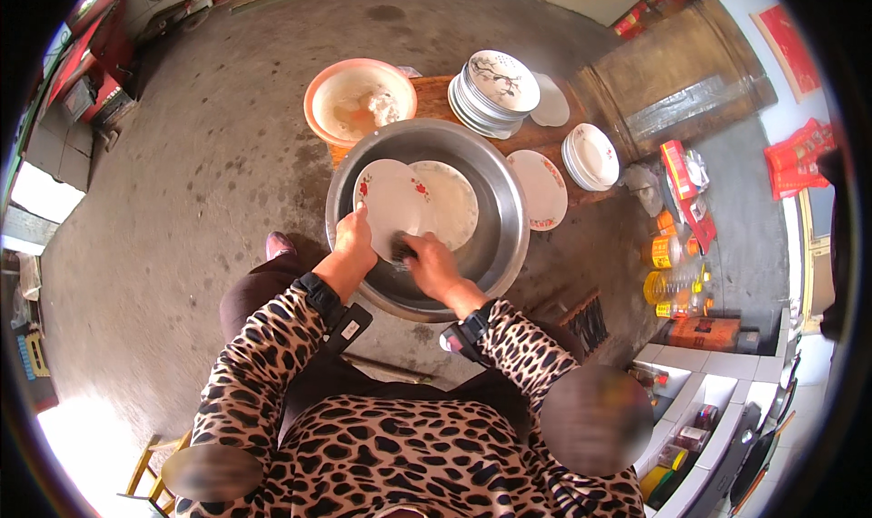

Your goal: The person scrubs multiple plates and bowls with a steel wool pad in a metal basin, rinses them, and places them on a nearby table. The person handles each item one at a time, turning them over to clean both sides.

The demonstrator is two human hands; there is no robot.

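Observation:
My left hand [354, 241] grips the near left rim of a white plate with red flowers [392, 194], tilted over a wide metal basin [511, 239]. In my right hand [432, 266] is a dark scrubber [402, 247], pressed against the near part of that plate. Another pale plate [453, 201] lies in the basin under water, partly hidden behind the held one. The basin stands at the near edge of a low wooden table [429, 96].
An orange-rimmed basin [327, 82] with foamy liquid stands at the far left. Stacked dishes [501, 82], a flowered plate [538, 190] and stacked bowls [593, 156] sit on the table. Oil bottles [671, 286] stand on the right, beyond a brush or broom head [587, 324].

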